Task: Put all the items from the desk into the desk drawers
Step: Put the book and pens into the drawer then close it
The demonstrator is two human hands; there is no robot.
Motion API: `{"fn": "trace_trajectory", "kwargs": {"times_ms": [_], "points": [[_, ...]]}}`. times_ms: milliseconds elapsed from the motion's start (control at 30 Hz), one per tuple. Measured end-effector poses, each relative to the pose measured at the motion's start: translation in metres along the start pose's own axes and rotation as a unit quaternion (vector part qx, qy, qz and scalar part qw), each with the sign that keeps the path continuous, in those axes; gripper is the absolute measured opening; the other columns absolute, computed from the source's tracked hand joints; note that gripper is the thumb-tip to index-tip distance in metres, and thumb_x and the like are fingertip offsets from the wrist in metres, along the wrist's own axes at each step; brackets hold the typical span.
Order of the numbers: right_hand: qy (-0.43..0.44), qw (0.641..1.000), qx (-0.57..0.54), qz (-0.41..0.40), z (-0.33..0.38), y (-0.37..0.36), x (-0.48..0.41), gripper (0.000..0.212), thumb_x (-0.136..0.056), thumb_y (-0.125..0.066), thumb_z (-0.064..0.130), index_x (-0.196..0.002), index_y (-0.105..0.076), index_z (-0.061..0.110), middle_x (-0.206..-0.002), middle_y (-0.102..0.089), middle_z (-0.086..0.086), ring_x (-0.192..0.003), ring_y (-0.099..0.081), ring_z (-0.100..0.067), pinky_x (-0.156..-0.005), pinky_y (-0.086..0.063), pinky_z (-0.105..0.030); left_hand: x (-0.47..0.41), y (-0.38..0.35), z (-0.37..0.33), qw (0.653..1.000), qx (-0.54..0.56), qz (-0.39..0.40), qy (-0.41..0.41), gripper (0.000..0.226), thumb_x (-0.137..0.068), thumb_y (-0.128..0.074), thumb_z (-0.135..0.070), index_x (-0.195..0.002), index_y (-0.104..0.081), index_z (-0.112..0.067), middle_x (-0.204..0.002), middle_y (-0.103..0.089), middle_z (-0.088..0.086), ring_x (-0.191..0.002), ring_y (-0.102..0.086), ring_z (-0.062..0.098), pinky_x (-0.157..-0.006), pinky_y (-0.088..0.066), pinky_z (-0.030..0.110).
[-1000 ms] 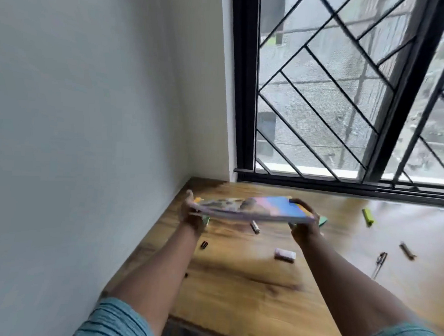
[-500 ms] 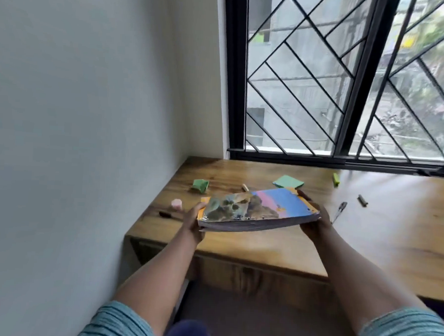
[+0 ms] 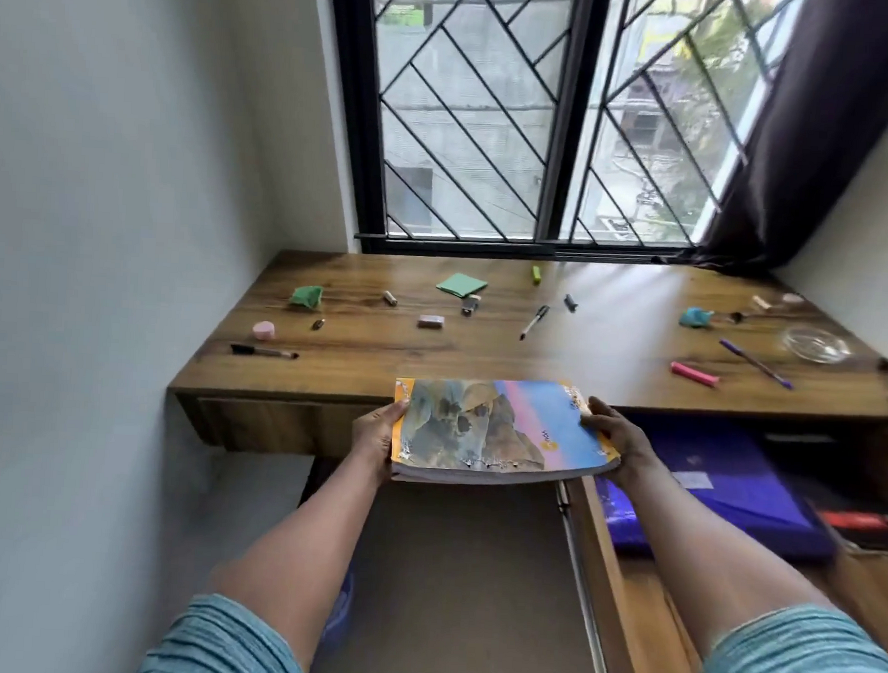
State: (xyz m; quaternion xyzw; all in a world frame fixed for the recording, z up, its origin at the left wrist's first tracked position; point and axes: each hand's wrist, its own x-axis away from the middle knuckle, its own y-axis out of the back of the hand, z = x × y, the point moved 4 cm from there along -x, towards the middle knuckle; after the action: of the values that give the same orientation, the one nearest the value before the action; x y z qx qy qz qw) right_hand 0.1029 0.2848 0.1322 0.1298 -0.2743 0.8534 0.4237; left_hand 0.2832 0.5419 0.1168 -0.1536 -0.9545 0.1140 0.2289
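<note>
Book (image 3: 499,429) held clear of the desk (image 3: 610,355) edge, level, in front of the person; left hand (image 3: 375,438) and right hand (image 3: 612,443) each clamped on a short edge, fingers curled beneath. Open drawer (image 3: 605,561) to the right already holds a blue folder (image 3: 732,485) — stowing has begun. Outstanding on the desktop: green pad (image 3: 461,284), black marker (image 3: 263,351), pen (image 3: 534,321), pink highlighter (image 3: 694,373), glass dish (image 3: 816,344) and other small items — most of the task appears to remain.
</note>
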Motion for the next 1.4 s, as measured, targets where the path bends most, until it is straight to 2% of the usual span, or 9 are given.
{"fn": "trace_trajectory", "kwargs": {"times_ms": [67, 133, 267, 400, 567, 733, 900, 1033, 1400], "points": [[0.010, 1.000, 0.018, -0.010, 0.007, 0.028, 0.008, 0.053, -0.087, -0.044, -0.013, -0.136, -0.046, 0.005, -0.078, -0.070, -0.008, -0.046, -0.067, -0.018, -0.041, -0.054, -0.024, 0.012, -0.021, 0.012, 1.000, -0.019, -0.001, -0.001, 0.025, -0.083, -0.070, -0.008, -0.099, -0.067, 0.011, -0.070, -0.072, 0.011, -0.054, -0.064, 0.020, -0.081, -0.054, 0.042], [0.010, 0.999, 0.042, -0.028, 0.015, 0.060, 0.018, 0.053, -0.088, -0.045, -0.012, -0.138, -0.044, 0.006, -0.082, -0.068, -0.009, -0.045, -0.067, -0.017, -0.041, -0.054, -0.026, 0.024, -0.045, 0.025, 0.999, -0.049, -0.002, -0.003, 0.031, -0.083, -0.070, -0.008, -0.105, -0.065, 0.012, -0.058, -0.069, 0.006, -0.063, -0.063, 0.022, -0.083, -0.053, 0.042], [-0.007, 0.993, 0.099, -0.058, 0.028, 0.131, 0.033, 0.053, -0.087, -0.049, -0.013, -0.137, -0.045, 0.004, -0.085, -0.066, -0.011, -0.041, -0.065, -0.014, -0.037, -0.052, -0.025, 0.049, -0.094, 0.059, 0.992, -0.128, 0.013, -0.012, 0.026, -0.083, -0.070, -0.008, -0.103, -0.067, 0.009, -0.080, -0.068, 0.018, -0.075, -0.066, 0.029, -0.083, -0.055, 0.049], [-0.024, 0.983, 0.159, -0.090, 0.037, 0.211, 0.037, 0.047, -0.087, -0.047, -0.015, -0.133, -0.048, -0.004, -0.055, -0.069, -0.005, -0.039, -0.064, -0.014, -0.038, -0.053, -0.026, 0.076, -0.152, 0.098, 0.971, -0.231, 0.035, -0.039, 0.021, -0.085, -0.069, -0.017, -0.091, -0.072, 0.004, -0.076, -0.069, 0.010, -0.066, -0.063, 0.020, -0.070, -0.051, 0.033], [-0.014, 0.968, 0.212, -0.133, 0.051, 0.308, 0.031, 0.046, -0.087, -0.047, -0.017, -0.132, -0.048, -0.008, -0.115, -0.060, -0.027, -0.061, -0.063, -0.026, -0.075, -0.050, -0.039, 0.117, -0.222, 0.157, 0.932, -0.357, 0.054, -0.029, 0.021, -0.086, -0.064, -0.025, -0.070, -0.069, -0.012, -0.069, -0.065, 0.004, -0.064, -0.060, 0.018, -0.060, -0.042, 0.025], [-0.032, 0.936, 0.300, -0.181, 0.056, 0.399, 0.016, 0.044, -0.082, -0.057, -0.014, -0.125, -0.057, -0.004, -0.120, -0.061, -0.024, -0.098, -0.063, -0.035, -0.096, -0.048, -0.048, 0.145, -0.274, 0.227, 0.908, -0.411, 0.069, 0.042, 0.013, -0.087, -0.058, -0.009, -0.077, -0.064, -0.003, -0.086, -0.066, 0.016, -0.070, -0.062, 0.026, -0.057, -0.047, 0.029], [-0.052, 0.862, 0.450, -0.229, 0.056, 0.437, 0.016, 0.041, -0.082, -0.061, -0.009, -0.122, -0.058, -0.007, -0.125, -0.059, -0.024, -0.115, -0.057, -0.036, -0.095, -0.045, -0.036, 0.165, -0.302, 0.286, 0.845, -0.524, 0.062, 0.092, 0.020, -0.085, -0.057, -0.006, -0.098, -0.067, 0.005, -0.103, -0.067, 0.023, -0.092, -0.066, 0.032, -0.069, -0.054, 0.040], [-0.083, 0.824, 0.510, -0.231, 0.047, 0.453, 0.003, 0.037, -0.087, -0.057, -0.001, -0.123, -0.055, -0.010, -0.129, -0.056, -0.025, -0.119, -0.054, -0.037, -0.095, -0.046, -0.036, 0.168, -0.313, 0.310, 0.787, -0.609, 0.032, 0.096, 0.032, -0.086, -0.053, -0.003, -0.116, -0.062, 0.002, -0.123, -0.063, 0.019, -0.115, -0.060, 0.029, -0.090, -0.049, 0.031], [-0.069, 0.766, 0.577, -0.275, 0.065, 0.478, -0.024, 0.036, -0.094, -0.048, 0.001, -0.126, -0.049, -0.016, -0.133, -0.050, -0.030, -0.125, -0.048, -0.041, -0.099, -0.042, -0.040, 0.175, -0.367, 0.341, 0.788, -0.598, 0.097, 0.111, 0.049, -0.077, -0.075, -0.024, -0.119, -0.057, -0.006, -0.127, -0.052, 0.014, -0.115, -0.054, 0.026, -0.097, -0.048, 0.030]]}}
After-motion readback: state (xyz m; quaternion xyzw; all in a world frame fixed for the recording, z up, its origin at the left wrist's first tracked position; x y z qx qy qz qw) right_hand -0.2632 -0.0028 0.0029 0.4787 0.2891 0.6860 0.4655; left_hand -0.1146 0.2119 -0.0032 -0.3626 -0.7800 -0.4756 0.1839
